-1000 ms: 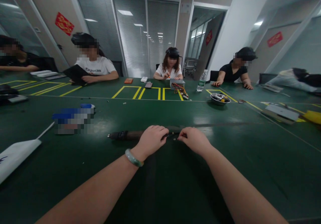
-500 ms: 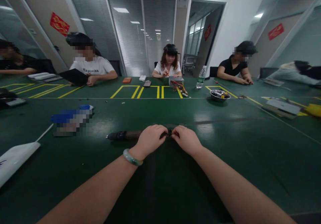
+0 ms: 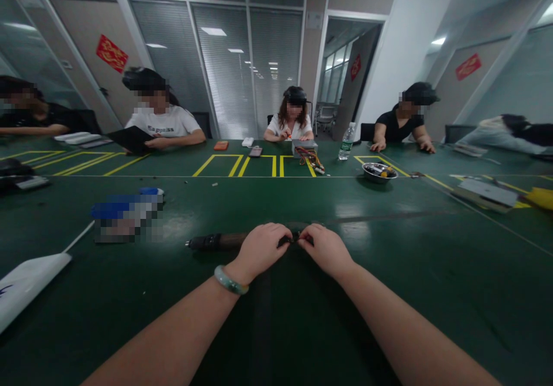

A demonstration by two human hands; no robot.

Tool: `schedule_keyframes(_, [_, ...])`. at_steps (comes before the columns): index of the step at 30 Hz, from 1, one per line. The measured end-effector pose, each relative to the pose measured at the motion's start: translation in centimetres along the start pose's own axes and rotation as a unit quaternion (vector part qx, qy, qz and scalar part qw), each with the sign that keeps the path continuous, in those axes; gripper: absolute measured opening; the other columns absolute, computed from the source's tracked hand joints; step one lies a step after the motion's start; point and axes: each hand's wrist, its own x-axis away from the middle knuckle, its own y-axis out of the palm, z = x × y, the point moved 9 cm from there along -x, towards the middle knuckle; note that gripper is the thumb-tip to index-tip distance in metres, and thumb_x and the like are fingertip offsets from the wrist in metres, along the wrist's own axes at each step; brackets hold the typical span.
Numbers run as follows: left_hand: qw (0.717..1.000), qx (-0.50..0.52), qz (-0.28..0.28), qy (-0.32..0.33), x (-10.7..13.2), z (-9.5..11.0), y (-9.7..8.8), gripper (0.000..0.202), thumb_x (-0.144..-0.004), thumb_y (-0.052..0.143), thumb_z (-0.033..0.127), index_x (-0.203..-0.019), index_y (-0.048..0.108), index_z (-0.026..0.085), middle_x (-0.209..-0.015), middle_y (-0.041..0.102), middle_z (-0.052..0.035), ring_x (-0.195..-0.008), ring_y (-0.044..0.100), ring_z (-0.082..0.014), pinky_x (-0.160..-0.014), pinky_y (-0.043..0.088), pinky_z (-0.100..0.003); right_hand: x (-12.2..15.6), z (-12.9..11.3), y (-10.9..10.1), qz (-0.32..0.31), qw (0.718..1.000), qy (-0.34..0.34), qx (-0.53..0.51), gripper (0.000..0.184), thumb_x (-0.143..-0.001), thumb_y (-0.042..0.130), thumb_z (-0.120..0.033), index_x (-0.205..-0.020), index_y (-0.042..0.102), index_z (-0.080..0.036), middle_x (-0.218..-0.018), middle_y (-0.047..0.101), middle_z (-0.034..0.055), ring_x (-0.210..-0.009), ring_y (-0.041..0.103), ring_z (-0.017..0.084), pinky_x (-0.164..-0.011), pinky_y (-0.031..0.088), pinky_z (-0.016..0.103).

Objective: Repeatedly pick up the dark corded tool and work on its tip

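Lying flat across the tabletop [image 3: 466, 259], the dark cylindrical tool [image 3: 220, 242] is probably set down so both hands are free for its right end; left hand [image 3: 261, 248] curled over it, fingers clamped on that end; right hand [image 3: 326, 250] bunched just beside, can't tell whether it grips anything

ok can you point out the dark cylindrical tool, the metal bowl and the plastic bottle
Dark cylindrical tool [image 3: 217, 241]: head view, where its black section meets the brown one.
Metal bowl [image 3: 379, 179]: head view, on its near outer wall.
Plastic bottle [image 3: 346, 143]: head view, middle of its side.
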Motion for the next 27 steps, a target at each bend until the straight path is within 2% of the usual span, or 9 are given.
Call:
schedule_keyframes(7, [1.0,-0.003,-0.003,0.003,-0.1,0.3,-0.2,0.013,-0.085,0.063,0.024,-0.098,0.064,0.023,-0.098,0.066,-0.0005,-0.093,0.06,-0.0183,-0.086,0.046,-0.033,0.0,0.1,0.1,0.033,0.998,0.01,-0.051,0.006,-0.089,0.06,-0.026,-0.087,0.063,-0.021,-0.089,0.062,0.0004,-0.079,0.058,0.014,-0.07,0.042,0.025])
schedule_keyframes(17, [1.0,0.0,0.005,0.0,0.0,0.1,-0.1,0.014,-0.085,0.064,0.025,-0.099,0.063,0.024,-0.098,0.066,0.0005,-0.093,0.059,-0.0181,-0.086,0.045,-0.033,-0.1,0.7,0.5,0.031,0.996,0.022,-0.075,0.007,-0.09,0.06,-0.025,-0.091,0.064,-0.02,-0.091,0.063,0.0013,-0.085,0.059,0.016,-0.076,0.043,0.027])
schedule_keyframes(22, [0.999,-0.028,0.01,-0.017,0.0,0.4,-0.1,0.015,-0.085,0.065,0.033,-0.094,0.061,0.022,-0.094,0.064,-0.0009,-0.089,0.059,-0.0194,-0.081,0.044,-0.034,-0.2,1.4,1.0,0.032,0.992,0.056,-0.109,0.007,-0.088,0.062,-0.027,-0.088,0.065,-0.02,-0.086,0.064,0.0011,-0.08,0.059,0.016,-0.073,0.042,0.026])
schedule_keyframes(27, [0.998,-0.048,0.013,-0.023,-0.2,0.7,0.1,0.008,-0.087,0.062,0.027,-0.088,0.059,0.02,-0.088,0.063,-0.0014,-0.085,0.058,-0.0192,-0.077,0.042,-0.033,-0.3,1.8,1.5,0.027,0.988,0.085,-0.129,0.008,-0.087,0.062,-0.027,-0.086,0.064,-0.02,-0.08,0.065,-0.0003,-0.072,0.059,0.015,-0.064,0.041,0.025])
